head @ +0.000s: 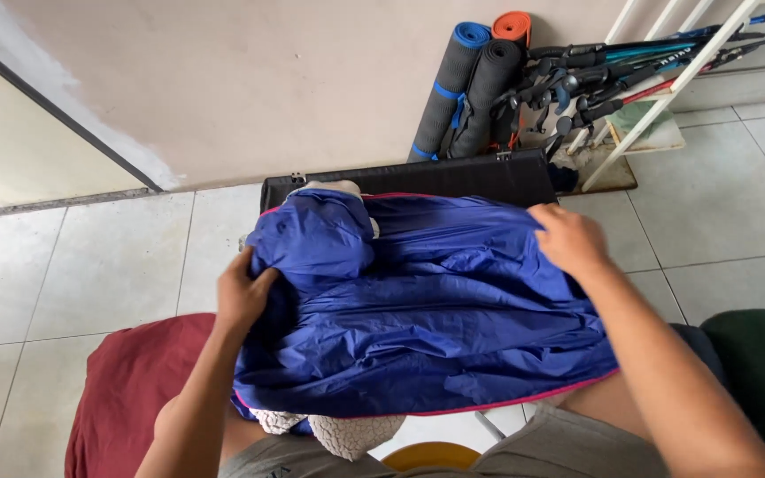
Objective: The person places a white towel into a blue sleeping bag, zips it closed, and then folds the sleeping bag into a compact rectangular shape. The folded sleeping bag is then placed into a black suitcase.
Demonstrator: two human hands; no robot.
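A blue jacket (427, 310) with pink edging and a pale fleece lining lies spread over my lap and over a black case (453, 177) in front of me. My left hand (243, 296) grips the fabric at its left side, just below the bunched hood (316, 235). My right hand (568, 239) pinches the jacket's upper right edge. Fleece lining (347, 434) pokes out under the near hem.
Rolled mats (471, 84) in black, blue and orange lean on the wall beside a bundle of trekking poles (613, 75) and a white rack (666, 88). A dark red cushion (130, 389) sits at my left, a green object (759, 372) at my right, on a tiled floor.
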